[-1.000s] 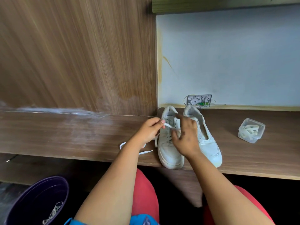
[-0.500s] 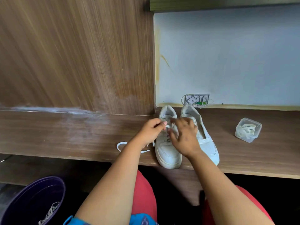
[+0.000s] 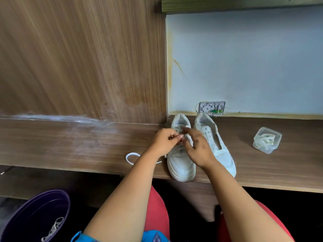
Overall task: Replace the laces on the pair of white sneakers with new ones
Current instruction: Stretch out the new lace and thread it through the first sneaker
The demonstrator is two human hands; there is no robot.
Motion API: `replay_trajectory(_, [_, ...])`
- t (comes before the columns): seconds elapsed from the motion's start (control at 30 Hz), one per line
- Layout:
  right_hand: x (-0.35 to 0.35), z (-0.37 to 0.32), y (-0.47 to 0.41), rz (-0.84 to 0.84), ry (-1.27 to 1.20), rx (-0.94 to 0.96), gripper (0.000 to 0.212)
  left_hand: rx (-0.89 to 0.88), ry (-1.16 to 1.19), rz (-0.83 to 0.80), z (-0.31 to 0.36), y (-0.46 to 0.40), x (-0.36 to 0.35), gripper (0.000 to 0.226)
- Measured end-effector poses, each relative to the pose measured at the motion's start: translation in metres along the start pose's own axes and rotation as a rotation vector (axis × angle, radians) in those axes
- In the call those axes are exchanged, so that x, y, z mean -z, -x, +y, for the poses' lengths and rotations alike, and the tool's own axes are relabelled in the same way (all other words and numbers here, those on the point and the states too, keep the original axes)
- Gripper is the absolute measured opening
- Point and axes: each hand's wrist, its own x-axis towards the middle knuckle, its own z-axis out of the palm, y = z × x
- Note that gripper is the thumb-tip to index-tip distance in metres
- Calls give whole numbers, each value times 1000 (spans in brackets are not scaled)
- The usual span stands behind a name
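Observation:
Two white sneakers stand side by side on the wooden desk (image 3: 70,147), toes toward me. Over the left sneaker (image 3: 180,163) both hands work at its upper eyelets. My left hand (image 3: 164,142) pinches a white lace (image 3: 132,158) whose loose end loops on the desk to the left. My right hand (image 3: 197,147) hovers over the same shoe's tongue, fingers curled at the lace near the top eyelets; its grip is partly hidden. The right sneaker (image 3: 216,144) has bare eyelets and no lace.
A small clear plastic container (image 3: 266,139) with white laces sits on the desk at the right. A purple bin (image 3: 33,215) on the floor at lower left holds an old lace. A wall socket plate (image 3: 212,107) is behind the shoes.
Both hands have drawn closer together over the left sneaker's top eyelets. The loose lace loop on the desk has shifted slightly.

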Motion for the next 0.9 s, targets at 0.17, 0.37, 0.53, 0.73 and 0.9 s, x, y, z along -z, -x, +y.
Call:
replay_trajectory(0.17, [-2,12,-6,90,-364,-284,10,133,280,66,6,-4,-3,24])
replay_trajectory(0.37, [1,28,-9,73,-88,-280,13,182,-68,263,-9,-20,-7,21])
replay_trajectory(0.53, [-8,21,-9,74,96,-136,12,221,-307,247,0,-24,-23,32])
replay_trajectory(0.73, [-21,23,-12,57,189,-124,11,206,-263,207,-3,-23,-17,29])
replay_trajectory(0.9, [-29,27,-17,58,129,-210,14,283,110,244,-27,-28,-19,24])
